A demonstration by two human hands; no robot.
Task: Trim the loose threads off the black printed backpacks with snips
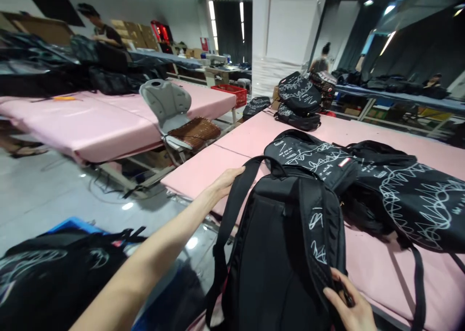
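A black backpack stands upright close in front of me, its padded back panel facing me. My left hand is closed on its left shoulder strap and holds it out to the side. White scribbled lettering runs down the right shoulder strap. Near that strap's lower end, my right hand grips its edge between thumb and fingers. A small dark item shows by the right fingers, and I cannot make out what it is. Behind lies another backpack, black with white line drawings.
More printed backpacks lie on the pink table, with a stack at its far end. A grey chair stands between the tables. Bags fill the lower left by a blue bin. A person works far left.
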